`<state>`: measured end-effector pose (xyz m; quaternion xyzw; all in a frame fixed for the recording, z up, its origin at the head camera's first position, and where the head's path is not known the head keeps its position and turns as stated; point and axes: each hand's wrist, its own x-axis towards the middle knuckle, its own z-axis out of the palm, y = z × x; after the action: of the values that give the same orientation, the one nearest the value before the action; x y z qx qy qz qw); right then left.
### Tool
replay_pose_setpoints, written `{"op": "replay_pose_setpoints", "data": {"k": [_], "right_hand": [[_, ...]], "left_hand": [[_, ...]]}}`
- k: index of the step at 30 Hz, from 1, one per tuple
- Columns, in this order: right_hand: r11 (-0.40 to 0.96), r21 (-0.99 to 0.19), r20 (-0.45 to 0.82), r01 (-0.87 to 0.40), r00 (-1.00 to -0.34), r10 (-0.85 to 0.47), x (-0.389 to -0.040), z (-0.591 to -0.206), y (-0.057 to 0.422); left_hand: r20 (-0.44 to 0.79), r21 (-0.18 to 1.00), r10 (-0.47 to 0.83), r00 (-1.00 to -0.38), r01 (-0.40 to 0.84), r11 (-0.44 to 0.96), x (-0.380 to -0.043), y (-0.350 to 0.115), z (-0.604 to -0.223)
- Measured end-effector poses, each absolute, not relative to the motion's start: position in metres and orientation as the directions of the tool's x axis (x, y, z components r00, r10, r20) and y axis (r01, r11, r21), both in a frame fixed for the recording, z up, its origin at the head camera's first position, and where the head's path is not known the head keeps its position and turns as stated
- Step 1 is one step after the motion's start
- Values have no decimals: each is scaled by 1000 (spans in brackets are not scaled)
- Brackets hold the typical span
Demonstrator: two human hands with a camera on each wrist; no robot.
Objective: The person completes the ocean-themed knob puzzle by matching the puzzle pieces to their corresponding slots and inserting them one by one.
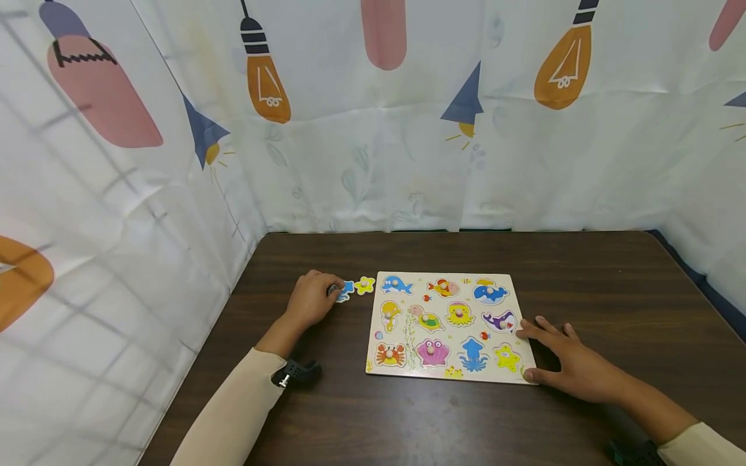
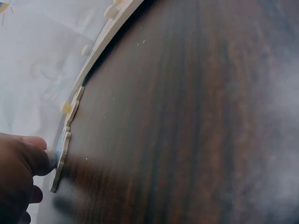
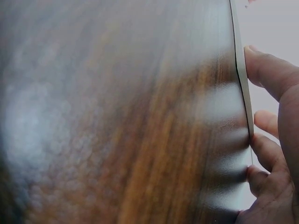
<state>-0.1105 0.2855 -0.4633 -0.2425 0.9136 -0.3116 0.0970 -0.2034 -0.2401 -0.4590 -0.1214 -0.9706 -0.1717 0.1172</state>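
A wooden sea-animal puzzle board [image 1: 375, 323] lies flat on the table. Just left of it is a loose yellow star piece [image 1: 364, 285] with a knob. Beside that star, my left hand [image 1: 311, 299] pinches the knob of a blue puzzle piece [image 1: 346, 291], partly hidden by the fingers. The left wrist view shows thumb and finger at the top of this piece [image 2: 60, 163]. My right hand [image 1: 574, 362] rests at the board's right edge, fingers spread, thumb touching near the lower corner. On the board, the blue squid [image 1: 473, 354] and yellow star picture [image 1: 507, 357] show no knobs.
The dark wooden table [image 1: 443, 421] extends around the board. Behind and to the left hangs a white curtain [image 1: 373, 168] printed with lamps and bulbs, meeting the table's edges. A crab piece [image 1: 390, 355] and several other knobbed pieces sit in the board.
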Motion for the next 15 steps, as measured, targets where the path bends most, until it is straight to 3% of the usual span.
{"op": "replay_pose_setpoints", "data": {"k": [15], "right_hand": [[696,-613,-30,-373,-870,-492,-111,-464,286]], "left_hand": [[268,310,225,-937,305,900,-208,-244,-462]]}}
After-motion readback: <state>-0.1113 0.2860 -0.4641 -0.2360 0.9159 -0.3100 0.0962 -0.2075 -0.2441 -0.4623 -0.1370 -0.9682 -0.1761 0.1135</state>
